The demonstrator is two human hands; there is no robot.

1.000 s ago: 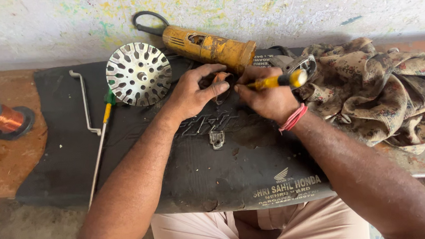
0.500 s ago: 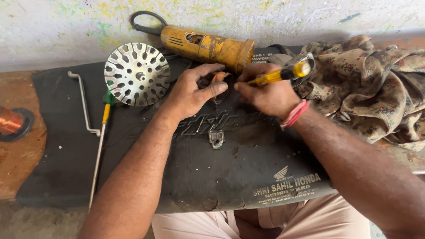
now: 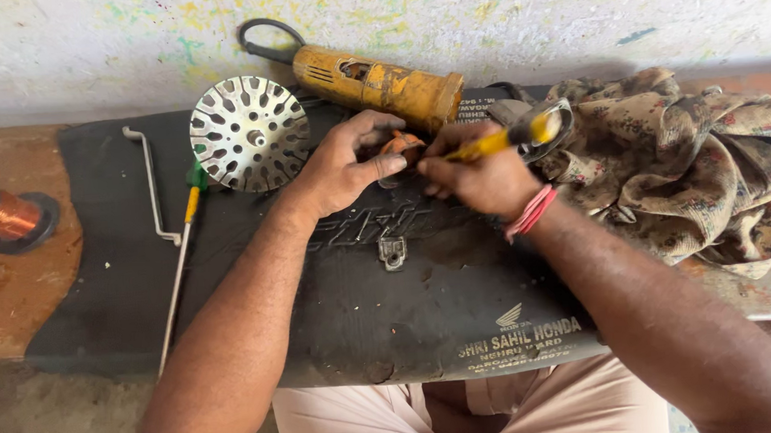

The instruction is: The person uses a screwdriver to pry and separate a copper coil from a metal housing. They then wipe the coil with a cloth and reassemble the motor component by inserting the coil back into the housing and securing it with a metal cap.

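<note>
Left hand clamped on a small orange part at the middle of the black mat — right hand closed around a yellow-handled tool, tip at the part. Behind the mat's far edge, a yellow grinder; on the mat's left part, a perforated metal disc; beyond the mat's right edge, a crumpled cloth on the surface.

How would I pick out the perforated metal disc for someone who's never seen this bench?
Start at the black rubber mat on the bench. Near its far edge, left of the yellow grinder, lies the metal disc. It is the only round, silvery piece, with holes and slots all over.
</note>
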